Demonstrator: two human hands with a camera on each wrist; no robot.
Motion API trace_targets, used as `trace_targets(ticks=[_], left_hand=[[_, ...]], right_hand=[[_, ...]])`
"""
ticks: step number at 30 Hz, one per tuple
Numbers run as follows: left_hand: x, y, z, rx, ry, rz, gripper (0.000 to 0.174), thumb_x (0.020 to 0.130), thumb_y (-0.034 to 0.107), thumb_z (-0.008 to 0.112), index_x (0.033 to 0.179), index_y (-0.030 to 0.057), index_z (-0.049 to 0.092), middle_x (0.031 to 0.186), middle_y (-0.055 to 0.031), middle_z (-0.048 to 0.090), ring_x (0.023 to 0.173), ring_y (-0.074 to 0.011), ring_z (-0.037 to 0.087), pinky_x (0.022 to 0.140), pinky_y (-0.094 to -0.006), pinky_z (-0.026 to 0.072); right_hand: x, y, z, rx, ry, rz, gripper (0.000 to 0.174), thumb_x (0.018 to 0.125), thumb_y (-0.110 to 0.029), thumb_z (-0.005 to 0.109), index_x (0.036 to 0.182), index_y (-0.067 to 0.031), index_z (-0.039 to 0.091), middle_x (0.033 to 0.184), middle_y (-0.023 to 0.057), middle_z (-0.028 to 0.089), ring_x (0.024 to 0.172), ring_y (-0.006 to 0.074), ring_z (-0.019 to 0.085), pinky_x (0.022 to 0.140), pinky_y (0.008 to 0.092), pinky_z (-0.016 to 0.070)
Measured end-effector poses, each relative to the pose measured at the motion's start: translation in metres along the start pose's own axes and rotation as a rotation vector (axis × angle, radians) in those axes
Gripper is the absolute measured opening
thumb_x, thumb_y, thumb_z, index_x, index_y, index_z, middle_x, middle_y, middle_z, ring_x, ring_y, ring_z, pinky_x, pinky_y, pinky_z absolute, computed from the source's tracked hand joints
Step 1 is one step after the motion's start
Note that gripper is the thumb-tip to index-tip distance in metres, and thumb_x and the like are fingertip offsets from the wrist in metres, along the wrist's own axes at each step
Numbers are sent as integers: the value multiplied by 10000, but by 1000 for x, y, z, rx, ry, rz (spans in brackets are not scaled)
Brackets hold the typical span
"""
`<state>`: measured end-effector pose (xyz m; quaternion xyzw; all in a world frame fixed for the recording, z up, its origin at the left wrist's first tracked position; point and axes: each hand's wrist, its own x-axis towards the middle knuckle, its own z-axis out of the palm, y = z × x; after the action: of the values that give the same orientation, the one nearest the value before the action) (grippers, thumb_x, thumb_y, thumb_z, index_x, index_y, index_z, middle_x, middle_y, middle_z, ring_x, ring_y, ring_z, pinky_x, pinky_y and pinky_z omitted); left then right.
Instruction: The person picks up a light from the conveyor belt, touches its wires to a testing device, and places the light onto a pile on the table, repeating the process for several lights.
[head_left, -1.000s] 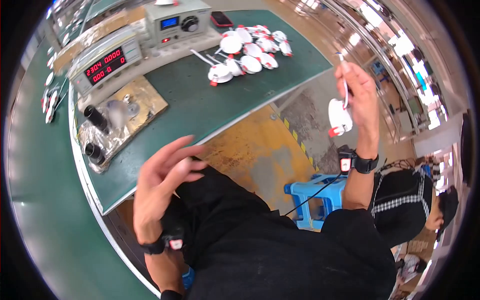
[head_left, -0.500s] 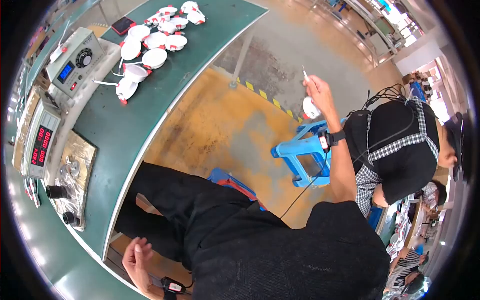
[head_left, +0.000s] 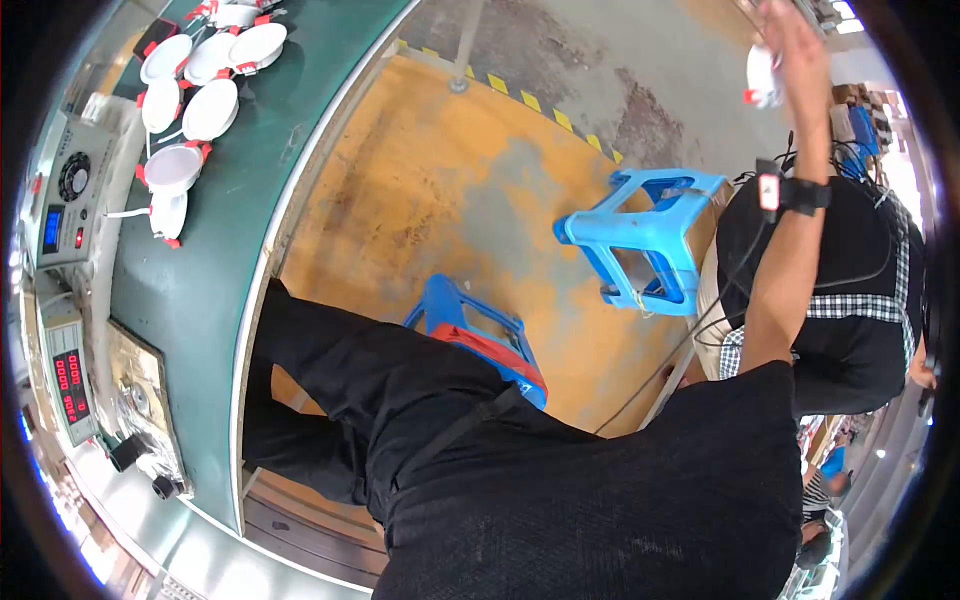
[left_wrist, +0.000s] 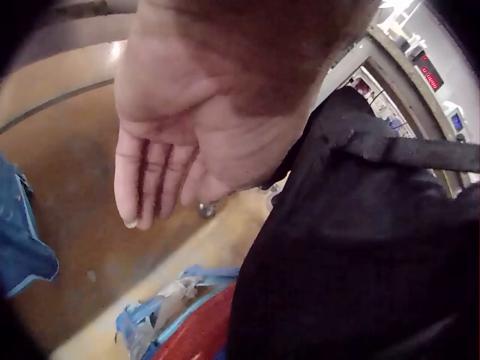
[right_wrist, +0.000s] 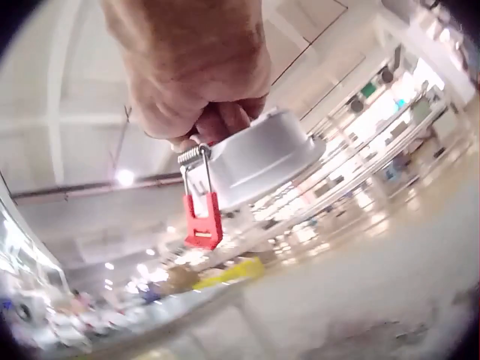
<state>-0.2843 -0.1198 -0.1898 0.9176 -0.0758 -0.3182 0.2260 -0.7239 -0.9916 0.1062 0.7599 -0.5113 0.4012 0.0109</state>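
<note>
My right hand (head_left: pixel 803 75) is raised at the upper right of the head view, out past the table. Its fingers grip a white recessed downlight (head_left: pixel 761 73). In the right wrist view the downlight's pale round housing (right_wrist: pixel 259 159) hangs below the curled fingers, with a red spring clip (right_wrist: pixel 202 220) sticking down from one side. My left hand (left_wrist: pixel 199 124) shows only in the left wrist view, palm toward the camera and fingers extended, holding nothing. It is beside the black trousers, above the floor. More white downlights (head_left: pixel 211 109) with red clips lie grouped on the green table (head_left: pixel 225 230).
A dial unit (head_left: pixel 75 180) and a red-digit meter (head_left: pixel 68 385) stand along the table's far side, near a board (head_left: pixel 160 400) bearing black cylinders. One blue stool (head_left: pixel 640 235) stands on the floor, another (head_left: pixel 440 300) by my legs. A person in black (head_left: pixel 850 350) is close at right.
The head view has swung right, so the table sits farther left. My right hand has reached farther out with the downlight. My left hand has dropped out of the head view.
</note>
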Motion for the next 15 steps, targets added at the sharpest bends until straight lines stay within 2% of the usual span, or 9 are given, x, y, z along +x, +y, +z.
trace_targets(ticks=[3,5,7,10,11,13,14,15], left_hand=[[6,43,-13,-138,-31,-13,254,1037,211,591,1029,-32,664,911,-78,701,846,-98,607,749,-267,502],[11,73,-21,-240,-62,-16,257,1035,213,594,1036,-33,668,925,-78,705,857,-100,611,754,-269,503],[13,113,-28,-328,-107,-82,255,1032,213,597,1045,-30,674,938,-78,708,874,-107,623,763,-270,509],[10,157,-39,-483,-100,-287,238,1027,199,598,1060,-21,680,939,-73,706,904,-126,656,785,-269,527],[7,161,-40,-397,-121,-304,240,1022,189,601,1089,-30,675,959,-85,713,928,-140,669,807,-273,534],[-2,163,-36,-248,-152,-342,260,1013,168,607,1146,-47,665,1000,-109,727,976,-169,693,850,-281,547],[-9,164,-33,-208,-161,-359,259,1013,170,606,1144,-46,667,1003,-110,727,975,-171,693,850,-283,547],[-18,162,-31,-193,-162,-384,259,1014,171,605,1143,-44,668,1005,-111,726,975,-174,693,850,-286,546]], right_hand=[[59,-84,-12,-111,37,-429,315,1054,-364,566,1004,-69,665,644,-52,504,536,60,477,482,226,402],[61,-154,-2,276,-66,-295,335,1065,-348,548,928,-56,639,593,-92,436,507,1,374,455,179,296],[63,-193,9,465,-172,-377,336,1073,-335,532,918,-54,632,581,-95,428,501,-1,358,459,176,275],[52,-233,42,356,-77,-507,340,1083,-324,514,923,-57,651,570,-85,448,486,11,374,458,182,287],[36,-253,61,176,34,-566,341,1082,-324,516,931,-54,659,570,-82,455,482,14,380,456,183,296],[11,-250,88,337,-196,-371,346,1075,-342,523,985,-40,665,619,-70,474,542,18,398,510,188,312],[2,-233,100,644,-568,-109,360,1069,-360,527,1032,-30,664,669,-60,487,607,18,410,565,191,318],[-13,-244,112,646,-610,-116,358,1077,-351,510,1041,-24,651,665,-58,481,600,14,400,558,190,306]])
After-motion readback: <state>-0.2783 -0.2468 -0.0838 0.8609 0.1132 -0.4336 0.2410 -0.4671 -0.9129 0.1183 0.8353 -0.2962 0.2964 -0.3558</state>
